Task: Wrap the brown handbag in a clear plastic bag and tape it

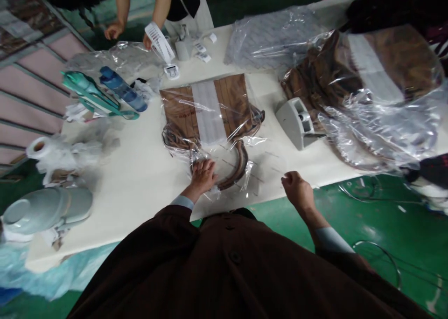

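A brown bag (231,102) in clear plastic lies on the white table (129,188), with a white band across its middle and its curved handle toward me. My left hand (204,175) rests on the plastic beside the handle, fingers spread flat. Off to the right, my right hand (297,188) hovers near the table's front edge, its fingers curled together; whatever they hold, if anything, is too small to make out. A grey-white tape dispenser (296,123) stands between the wrapped bag and the pile on the right.
More plastic-wrapped brown bags (325,72) are piled at the right. At the back left lie a blue bottle (122,89) and a green bottle (82,83). A grey jug (45,209) lies at the front left. Another person's hands (115,30) work across the table.
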`<control>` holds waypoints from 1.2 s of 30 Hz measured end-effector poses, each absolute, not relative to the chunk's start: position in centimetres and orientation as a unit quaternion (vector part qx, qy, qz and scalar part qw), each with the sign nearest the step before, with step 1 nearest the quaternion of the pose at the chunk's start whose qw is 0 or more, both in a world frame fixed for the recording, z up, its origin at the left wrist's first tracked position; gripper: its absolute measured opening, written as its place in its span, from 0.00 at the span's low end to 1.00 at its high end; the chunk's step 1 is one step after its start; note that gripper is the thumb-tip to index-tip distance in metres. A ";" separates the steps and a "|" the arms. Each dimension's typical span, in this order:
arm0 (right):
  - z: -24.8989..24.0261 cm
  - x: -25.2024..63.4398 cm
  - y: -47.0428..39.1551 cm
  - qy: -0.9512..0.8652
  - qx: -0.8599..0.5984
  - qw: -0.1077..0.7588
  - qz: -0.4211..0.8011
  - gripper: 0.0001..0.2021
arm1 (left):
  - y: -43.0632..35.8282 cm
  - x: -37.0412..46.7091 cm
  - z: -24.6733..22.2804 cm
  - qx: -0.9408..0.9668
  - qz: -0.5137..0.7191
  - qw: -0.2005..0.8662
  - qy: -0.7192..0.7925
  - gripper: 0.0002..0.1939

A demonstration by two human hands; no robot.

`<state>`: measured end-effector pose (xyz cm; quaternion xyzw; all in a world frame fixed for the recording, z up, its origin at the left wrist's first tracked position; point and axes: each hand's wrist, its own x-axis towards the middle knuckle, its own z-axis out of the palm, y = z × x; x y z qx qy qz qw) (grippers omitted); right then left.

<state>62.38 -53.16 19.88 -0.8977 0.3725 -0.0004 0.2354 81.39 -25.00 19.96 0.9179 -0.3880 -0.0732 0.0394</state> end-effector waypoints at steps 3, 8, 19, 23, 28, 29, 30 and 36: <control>23.0 65.0 -51.4 0.253 -0.929 0.268 -0.040 0.26 | -25.3 80.8 20.0 0.924 -0.079 0.050 -0.370 0.23; 25.5 73.3 -47.8 0.023 -0.948 0.316 0.026 0.22 | -25.3 79.5 19.8 0.939 -0.077 0.056 -0.330 0.23; 20.0 83.9 -43.0 -0.080 -0.917 0.348 0.176 0.18 | -25.8 78.6 18.9 0.945 -0.075 0.138 -0.287 0.25; 19.3 84.2 -44.0 -0.111 -0.880 0.414 0.205 0.19 | -26.4 79.2 18.7 0.943 -0.085 0.171 -0.272 0.26; 19.3 84.9 -44.1 -0.151 -0.897 0.358 0.210 0.12 | -26.6 80.0 18.2 0.938 -0.092 0.230 -0.242 0.25; 19.2 85.1 -43.9 -0.154 -0.903 0.343 0.210 0.13 | -26.5 80.1 18.1 0.937 -0.093 0.238 -0.239 0.26; 19.0 85.4 -43.8 -0.152 -0.908 0.330 0.208 0.13 | -26.5 80.2 18.0 0.936 -0.093 0.245 -0.237 0.28; 17.7 86.2 -43.1 -0.110 -0.927 0.302 0.195 0.12 | -26.5 80.3 18.1 0.921 -0.079 0.277 -0.263 0.32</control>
